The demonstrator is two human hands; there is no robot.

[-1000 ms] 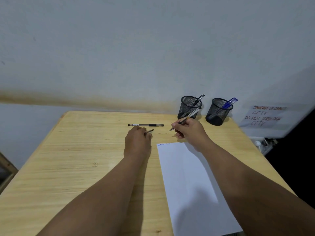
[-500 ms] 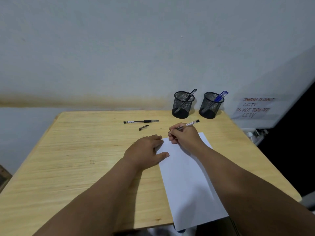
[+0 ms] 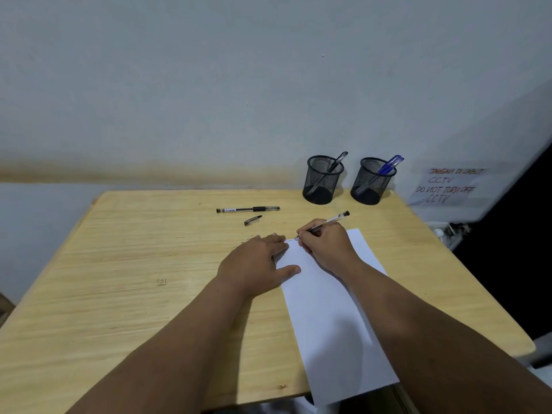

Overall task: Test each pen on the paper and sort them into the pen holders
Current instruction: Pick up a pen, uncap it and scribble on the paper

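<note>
The pen (image 3: 327, 223) sits pinched in the right hand (image 3: 327, 249), tip on the top edge of the paper (image 3: 331, 318); a second ago it hung above the worktop (image 3: 119, 279), so testing has begun. The left hand (image 3: 254, 264), fingers flat, has come to press the sheet. At one o'clock, the left holder (image 3: 322, 180) keeps one black pen, the right holder (image 3: 372, 182) blue ones.
</note>
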